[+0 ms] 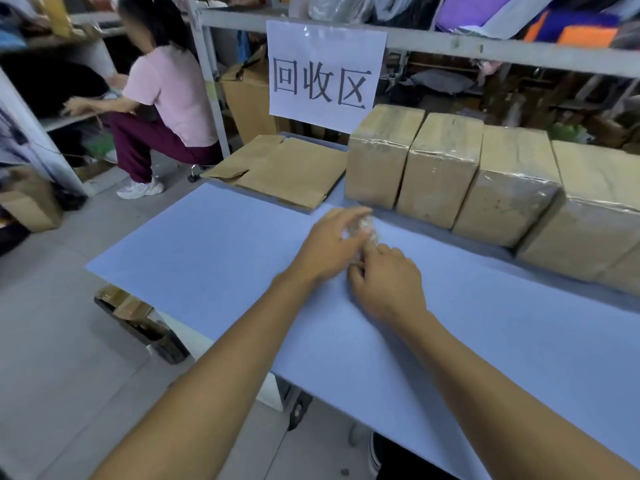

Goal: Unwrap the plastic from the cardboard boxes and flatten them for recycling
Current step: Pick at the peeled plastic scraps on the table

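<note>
Both hands meet over the pale blue desk (pixel 214 258), working a small crumpled wad of clear plastic film (pixel 364 227). Left hand (pixel 327 249): fingers (pixel 349 216) curled loosely over the far side of the wad, partly closed on it. Right hand (pixel 388 282): fingers (pixel 375 249) bent narrow and pressed against its near side; whether they pinch the film or only push it, cannot tell, since the wad is half hidden between the two hands. Step in hand, as judged: balling up stripped wrap before going on. Beyond the fingers and to their right stands a row of four upright brown cardboard boxes wrapped in shiny clear plastic (pixel 436 168), touching side by side, wrap still on. Beyond the fingers to the left lies a flattened brown cardboard sheet (pixel 294 168), near the first box but apart from it, below a white paper sign with black characters (pixel 325 71). To do this well: compress the film firmly with both hands so it does not spring open, keep it low over the desk, then set it aside clear of the flattened sheet so plastic and cardboard stay separate. Film is light and clingy; likely to stick to the fingers, so release with a deliberate wipe. Next box, nearest the fingers, is the obvious candidate. A seated person in a pink shirt (pixel 166 88) is far left, uninvolved.
</note>
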